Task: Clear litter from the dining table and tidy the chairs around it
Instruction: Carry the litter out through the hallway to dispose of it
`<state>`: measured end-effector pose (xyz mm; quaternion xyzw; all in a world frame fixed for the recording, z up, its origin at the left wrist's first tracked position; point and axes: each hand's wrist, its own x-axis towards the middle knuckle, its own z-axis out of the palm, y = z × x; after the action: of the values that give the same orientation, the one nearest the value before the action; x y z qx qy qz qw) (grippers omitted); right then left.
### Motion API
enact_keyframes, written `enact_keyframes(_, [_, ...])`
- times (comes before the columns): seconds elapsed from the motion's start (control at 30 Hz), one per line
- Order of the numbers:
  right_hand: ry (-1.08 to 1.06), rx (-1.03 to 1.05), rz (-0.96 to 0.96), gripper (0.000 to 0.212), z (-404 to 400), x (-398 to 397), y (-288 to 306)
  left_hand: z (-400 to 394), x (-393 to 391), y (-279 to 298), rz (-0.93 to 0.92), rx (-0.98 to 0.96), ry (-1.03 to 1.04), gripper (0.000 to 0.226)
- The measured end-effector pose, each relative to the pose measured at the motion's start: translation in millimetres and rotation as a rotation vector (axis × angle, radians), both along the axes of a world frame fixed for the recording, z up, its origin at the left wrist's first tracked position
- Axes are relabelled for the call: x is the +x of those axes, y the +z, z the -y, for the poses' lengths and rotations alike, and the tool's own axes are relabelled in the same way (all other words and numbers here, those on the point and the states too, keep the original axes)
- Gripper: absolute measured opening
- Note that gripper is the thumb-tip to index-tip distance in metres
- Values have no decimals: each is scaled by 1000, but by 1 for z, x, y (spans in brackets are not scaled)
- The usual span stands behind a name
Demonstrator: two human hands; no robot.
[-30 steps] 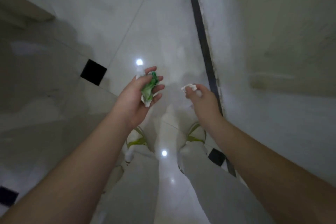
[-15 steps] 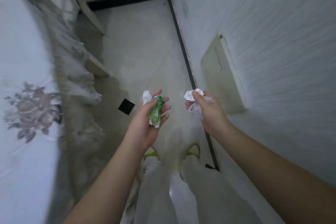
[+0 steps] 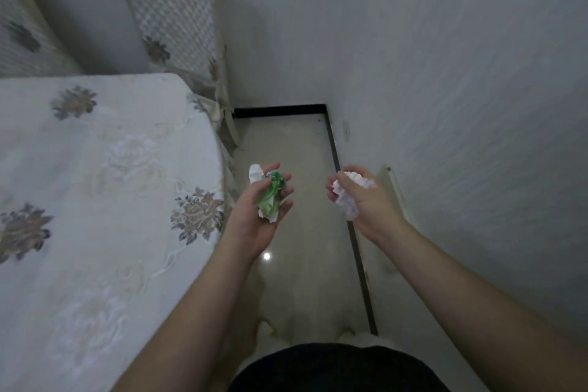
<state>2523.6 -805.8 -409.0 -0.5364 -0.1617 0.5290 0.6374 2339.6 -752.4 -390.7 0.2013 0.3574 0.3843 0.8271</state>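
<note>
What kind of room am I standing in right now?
Probably a home dining area: a table under a floral embroidered cloth, chairs with matching covers pushed against it, and a glossy tiled floor beside a white wall.

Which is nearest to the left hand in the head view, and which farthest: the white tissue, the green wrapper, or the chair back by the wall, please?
1. Green wrapper, gripped in the left hand itself.
2. White tissue, to the right, held by the right hand.
3. Chair back, up by the wall, beyond the table.

Bare floor strip (image 3: pixel 296 149) passable between table (image 3: pixel 95 169) and wall (image 3: pixel 445 105); chair (image 3: pixel 178 16) possibly blocks far end.
</note>
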Motion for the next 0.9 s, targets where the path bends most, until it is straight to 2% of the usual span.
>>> enact_keyframes(0.07, [72,-18,129,21,-7,-8,15,-12,-12,13,7,30,9,24])
enact_keyframes(0.1, [93,-26,174,15,-11,-12,22,-18,-17,19,10,44,16,24])
enact_keyframes(0.17, [106,-17,187,12,-20,-21,35,-27,-26,28,7,66,26,25])
enact_keyframes(0.37, [128,11,80,23,-38,-41,62,-42,-39,43,9,93,37,26])
enact_keyframes(0.67, [349,15,115,32,-66,-10,64,-52,-29,54,14,77,151,25])
enact_keyframes(0.8, [425,-47,-42,45,-94,-9,66,-46,-41,64,-14,112,257,30])
enact_keyframes(0.9, [553,-68,-100,46,-111,-28,60,-30,-62,69,-30,121,386,29])
